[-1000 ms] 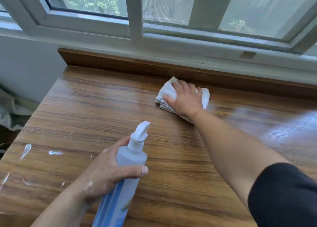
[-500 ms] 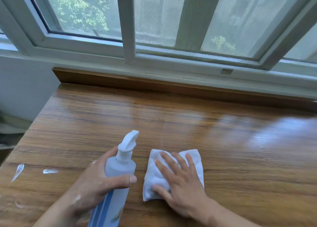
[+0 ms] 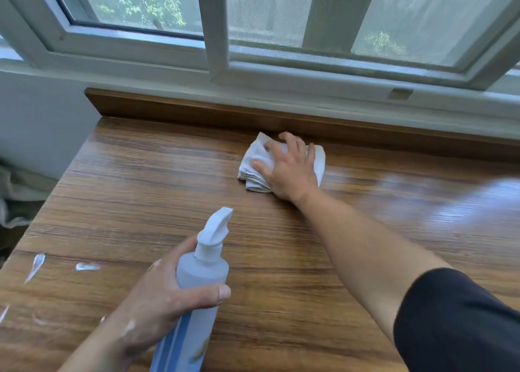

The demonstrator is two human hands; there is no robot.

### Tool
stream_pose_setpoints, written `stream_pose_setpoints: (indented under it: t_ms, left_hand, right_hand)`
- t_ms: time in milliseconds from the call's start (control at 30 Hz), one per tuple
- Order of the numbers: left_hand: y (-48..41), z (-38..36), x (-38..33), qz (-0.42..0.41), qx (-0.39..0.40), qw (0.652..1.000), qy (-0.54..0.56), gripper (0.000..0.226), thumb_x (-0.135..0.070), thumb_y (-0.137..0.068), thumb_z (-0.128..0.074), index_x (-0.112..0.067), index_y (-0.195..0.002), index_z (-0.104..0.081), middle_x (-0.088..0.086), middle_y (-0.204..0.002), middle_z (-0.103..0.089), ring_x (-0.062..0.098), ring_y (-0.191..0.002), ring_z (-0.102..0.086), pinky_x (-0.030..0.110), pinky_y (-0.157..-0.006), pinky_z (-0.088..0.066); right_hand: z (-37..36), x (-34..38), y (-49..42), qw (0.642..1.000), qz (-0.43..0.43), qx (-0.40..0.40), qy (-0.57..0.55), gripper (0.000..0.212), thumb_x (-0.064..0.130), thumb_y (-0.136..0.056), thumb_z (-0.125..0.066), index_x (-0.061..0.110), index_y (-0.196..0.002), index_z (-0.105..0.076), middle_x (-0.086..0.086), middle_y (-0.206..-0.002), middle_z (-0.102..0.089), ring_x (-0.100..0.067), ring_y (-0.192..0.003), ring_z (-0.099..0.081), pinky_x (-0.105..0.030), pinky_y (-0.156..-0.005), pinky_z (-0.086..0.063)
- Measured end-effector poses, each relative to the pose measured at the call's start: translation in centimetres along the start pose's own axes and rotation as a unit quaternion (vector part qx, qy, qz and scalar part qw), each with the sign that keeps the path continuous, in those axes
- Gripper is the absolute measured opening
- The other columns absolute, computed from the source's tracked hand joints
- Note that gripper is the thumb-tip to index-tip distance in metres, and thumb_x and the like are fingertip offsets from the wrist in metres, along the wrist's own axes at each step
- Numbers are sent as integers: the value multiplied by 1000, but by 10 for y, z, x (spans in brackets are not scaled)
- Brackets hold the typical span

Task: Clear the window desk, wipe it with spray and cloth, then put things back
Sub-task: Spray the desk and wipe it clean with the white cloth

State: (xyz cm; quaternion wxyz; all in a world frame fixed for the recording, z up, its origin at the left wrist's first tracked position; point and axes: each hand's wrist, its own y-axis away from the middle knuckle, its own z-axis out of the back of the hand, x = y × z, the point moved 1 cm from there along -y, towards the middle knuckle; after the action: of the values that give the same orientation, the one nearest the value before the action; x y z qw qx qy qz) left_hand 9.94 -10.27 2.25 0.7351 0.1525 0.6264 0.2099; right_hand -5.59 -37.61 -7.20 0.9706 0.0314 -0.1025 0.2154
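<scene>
The wooden desk (image 3: 135, 197) runs under the window. My right hand (image 3: 292, 169) lies flat with spread fingers on a folded white cloth (image 3: 254, 172), pressing it to the desk near the raised back ledge (image 3: 180, 108). My left hand (image 3: 157, 298) grips a pale blue spray bottle (image 3: 201, 276) with a white trigger head, held low at the near side, its nozzle pointing away toward the window. The bottle's lower end is cut off by the frame's bottom edge.
White smears (image 3: 36, 264) mark the desk's near left corner. The white window frame (image 3: 216, 48) and sill stand behind the ledge. A grey wall and crumpled fabric (image 3: 19, 191) lie past the desk's left edge. A wet sheen shows on the desk's right part (image 3: 450, 203).
My right hand has pushed the cloth from the near side beside the bottle away to the back ledge. The left hand with the bottle has stayed in place.
</scene>
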Motion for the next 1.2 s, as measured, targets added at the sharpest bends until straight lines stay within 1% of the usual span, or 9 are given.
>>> stream_pose_setpoints:
  t_ms: [133,267,433,667,833,900,1000,1133,1200]
  left_hand:
    - [8,1,1,-3,3,1000,16,78,-50,-45,-90,-43,-119,-69,9,-92,-76,19,-80,-69,43,-82,-53]
    - [18,6,-2,-12,14,1000,17,78,-50,-43,-89,-45,-119,-69,8,-88,-74,18,-77,-68,39,-78,-52]
    - [27,17,-5,-36,41,998,5,74,-49,-43,-88,-44,-115,-71,18,-92,-72,19,-75,-66,39,-75,-52]
    - [48,36,5,-63,98,993,-29,75,-51,-42,-86,-47,-115,-70,9,-96,-76,15,-79,-69,32,-76,-54]
    - [62,51,26,-57,137,987,-68,75,-54,-45,-87,-48,-118,-69,6,-102,-76,19,-87,-71,41,-85,-54]
    - [67,55,37,-49,144,985,-79,77,-54,-45,-88,-48,-119,-69,7,-107,-76,27,-97,-71,46,-92,-53]
    - [76,63,57,-31,157,983,-94,77,-54,-45,-89,-50,-119,-68,5,-112,-76,25,-102,-70,43,-96,-52]
    - [92,83,84,3,169,981,-99,81,-57,-46,-91,-49,-124,-67,-2,-120,-75,19,-111,-68,47,-107,-46]
    - [97,91,94,21,155,984,-88,80,-55,-45,-91,-48,-121,-69,-1,-119,-74,20,-110,-68,47,-107,-47]
  right_hand:
    - [-4,-1,-2,999,7,6,34,65,75,-92,-27,41,-145,-42,4,-153,-36,-22,-141,-30,-57,-120,-9]
    - [-1,0,23,998,26,40,30,63,74,-93,-32,41,-147,-38,4,-158,-30,-25,-144,-27,-57,-120,-10]
    - [-1,15,117,996,48,69,-3,62,72,-93,-38,43,-148,-35,7,-161,-24,-21,-148,-18,-58,-122,-2]
    - [-16,38,261,997,36,56,-28,61,74,-93,-32,43,-145,-40,8,-159,-33,-20,-149,-23,-54,-120,1]
    - [-23,45,324,999,-12,33,-14,57,70,-99,-21,41,-143,-43,6,-156,-40,-22,-146,-34,-56,-117,-9]
    - [-23,45,330,999,-35,31,-8,58,68,-99,-25,39,-147,-40,7,-158,-37,-23,-148,-32,-55,-119,-10]
    - [-22,48,326,998,-57,27,-13,59,67,-97,-30,41,-150,-35,7,-161,-32,-23,-151,-26,-58,-122,-12]
    - [-22,49,323,999,-25,36,13,57,71,-97,-23,45,-148,-31,7,-163,-31,-26,-152,-25,-66,-118,-17]
    - [-22,46,321,998,-2,46,40,61,71,-97,-20,42,-149,-33,7,-162,-34,-27,-151,-28,-69,-116,-19]
